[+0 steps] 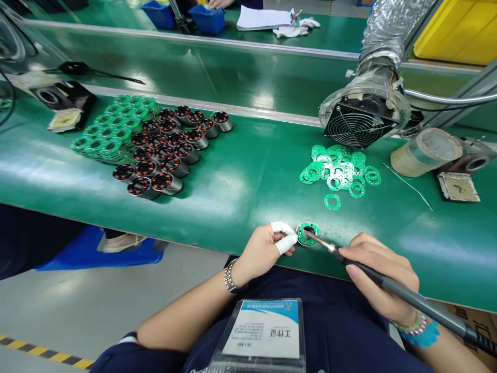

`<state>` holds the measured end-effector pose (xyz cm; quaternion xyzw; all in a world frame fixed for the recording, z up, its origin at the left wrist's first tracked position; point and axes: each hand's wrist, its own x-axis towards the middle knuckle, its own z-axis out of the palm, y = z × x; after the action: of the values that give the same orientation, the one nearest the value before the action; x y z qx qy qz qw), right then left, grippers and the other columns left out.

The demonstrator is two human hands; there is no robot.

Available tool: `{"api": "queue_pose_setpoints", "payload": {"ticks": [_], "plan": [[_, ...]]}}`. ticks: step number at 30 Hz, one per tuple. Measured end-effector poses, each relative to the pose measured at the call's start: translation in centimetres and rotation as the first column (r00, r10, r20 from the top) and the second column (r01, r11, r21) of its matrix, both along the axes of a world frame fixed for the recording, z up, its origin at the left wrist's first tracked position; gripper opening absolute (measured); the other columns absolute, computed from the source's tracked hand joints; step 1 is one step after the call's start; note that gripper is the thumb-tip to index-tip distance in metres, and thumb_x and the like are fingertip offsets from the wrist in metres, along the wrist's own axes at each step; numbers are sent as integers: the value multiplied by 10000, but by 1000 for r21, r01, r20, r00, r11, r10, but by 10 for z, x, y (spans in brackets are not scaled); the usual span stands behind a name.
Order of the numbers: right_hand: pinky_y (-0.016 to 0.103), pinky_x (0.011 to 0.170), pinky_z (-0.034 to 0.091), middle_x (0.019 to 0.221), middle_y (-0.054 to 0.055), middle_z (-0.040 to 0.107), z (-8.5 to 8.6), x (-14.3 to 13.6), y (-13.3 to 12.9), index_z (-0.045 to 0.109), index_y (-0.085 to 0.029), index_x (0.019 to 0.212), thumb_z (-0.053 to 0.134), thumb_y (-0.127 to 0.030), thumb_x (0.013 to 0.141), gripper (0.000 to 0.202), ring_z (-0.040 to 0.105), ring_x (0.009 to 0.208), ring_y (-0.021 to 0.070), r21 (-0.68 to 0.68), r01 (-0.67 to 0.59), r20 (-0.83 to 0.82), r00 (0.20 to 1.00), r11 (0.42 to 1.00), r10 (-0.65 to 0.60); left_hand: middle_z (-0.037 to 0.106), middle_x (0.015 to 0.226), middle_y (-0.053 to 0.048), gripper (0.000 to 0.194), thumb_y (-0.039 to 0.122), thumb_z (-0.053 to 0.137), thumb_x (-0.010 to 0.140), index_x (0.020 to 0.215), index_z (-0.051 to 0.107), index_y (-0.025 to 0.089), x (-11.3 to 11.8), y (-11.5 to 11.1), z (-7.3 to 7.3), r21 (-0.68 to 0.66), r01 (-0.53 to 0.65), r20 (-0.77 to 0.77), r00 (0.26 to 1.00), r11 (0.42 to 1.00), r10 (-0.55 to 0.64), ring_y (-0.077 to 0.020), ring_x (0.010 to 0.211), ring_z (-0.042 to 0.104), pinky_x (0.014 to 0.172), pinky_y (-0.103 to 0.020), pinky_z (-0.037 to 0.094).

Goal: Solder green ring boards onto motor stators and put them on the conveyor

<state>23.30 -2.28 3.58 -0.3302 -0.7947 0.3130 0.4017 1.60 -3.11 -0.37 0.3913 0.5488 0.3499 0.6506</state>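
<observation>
My left hand (267, 248), with white covers on thumb and finger, pinches the left edge of a round part with a green ring board (315, 228) on top, near the table's front edge. In my right hand (382, 274) is a soldering iron (404, 294), held like a pen. Its metal tip meets the board near the ring's opening; the exact contact point is too small to tell. Beyond the part lies a loose pile of green ring boards (341, 168), with a single ring board (332, 202) nearer to me.
Metal cylinders with copper windings (166, 181) and stacked green boards (104, 137) stand at the left. A fan with a duct (357, 124), a tan jar (419, 155) and a sponge holder (458, 186) are at the right. A person's hand (220, 3) shows across the bench.
</observation>
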Motion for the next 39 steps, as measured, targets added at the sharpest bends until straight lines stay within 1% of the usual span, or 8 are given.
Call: {"api": "queue_pose_setpoints", "payload": {"ticks": [5, 8, 10, 20, 30, 32, 35, 39], "plan": [[305, 716, 554, 837, 35, 692, -17, -3, 1, 577, -232, 1067, 562, -111, 811, 283, 666, 788, 173, 5, 99, 85, 991, 995, -99, 606, 576, 12, 134, 256, 632, 734, 724, 572, 136, 0, 0, 1, -2, -11, 6, 1000, 1000, 11, -97, 529, 582, 586, -239, 506], [340, 861, 531, 1091, 80, 657, -28, -14, 6, 516, -218, 1133, 604, -178, 803, 343, 636, 988, 205, 16, 69, 198, 978, 998, -70, 606, 576, 14, 141, 263, 637, 731, 724, 573, 137, 1, 0, 1, 5, -11, -1, 1000, 1000, 11, -96, 526, 579, 579, -236, 501], [354, 896, 517, 1159, 103, 621, -34, -20, 8, 463, -204, 1186, 618, -206, 800, 416, 610, 1045, 212, 24, 41, 220, 974, 999, -46, 604, 576, 15, 146, 267, 637, 732, 726, 572, 137, 1, 0, 1, 9, -6, -5, 1000, 1000, 6, -94, 526, 576, 580, -232, 496], [344, 827, 538, 1102, 105, 631, -39, -30, 10, 459, -201, 1181, 605, -212, 805, 403, 636, 962, 211, 26, 74, 262, 962, 997, -78, 599, 738, 1, 213, 219, 681, 691, 837, 544, 146, -7, -3, -4, 77, 63, 101, 992, 995, -71, -101, 679, 591, 692, -249, 477], [345, 829, 530, 1093, 81, 636, -43, -30, 14, 482, -225, 1146, 642, -265, 778, 403, 636, 960, 214, -26, 87, 248, 966, 996, -78, 601, 833, -31, 282, 178, 632, 743, 969, 465, 167, -4, -11, -13, 248, 122, -97, 990, 961, -101, -134, 765, 630, 731, -275, 531], [337, 824, 529, 1072, 79, 640, -42, -30, 15, 488, -219, 1127, 647, -262, 775, 388, 636, 954, 208, -37, 80, 241, 968, 996, -69, 618, 889, -57, 249, 172, 593, 774, 1000, 487, 168, -5, -11, -14, 378, 187, -293, 953, 907, -75, -153, 803, 630, 764, -304, 530], [327, 814, 528, 1048, 79, 639, -41, -31, 15, 490, -211, 1114, 642, -252, 780, 369, 636, 939, 200, -36, 76, 230, 971, 996, -66, 635, 984, -93, 187, 162, 508, 830, 1009, 561, 178, -10, -12, -15, 557, 407, -624, 780, 724, 41, -196, 893, 613, 819, -349, 502], [330, 825, 518, 1059, 81, 625, -41, -31, 15, 476, -213, 1126, 631, -245, 791, 371, 620, 954, 200, -12, 59, 232, 971, 998, -54, 667, 938, -110, 247, 116, 426, 850, 1023, 599, 152, -17, -12, -11, 580, 648, -798, 572, 493, 187, -210, 847, 619, 746, -331, 510]]}}
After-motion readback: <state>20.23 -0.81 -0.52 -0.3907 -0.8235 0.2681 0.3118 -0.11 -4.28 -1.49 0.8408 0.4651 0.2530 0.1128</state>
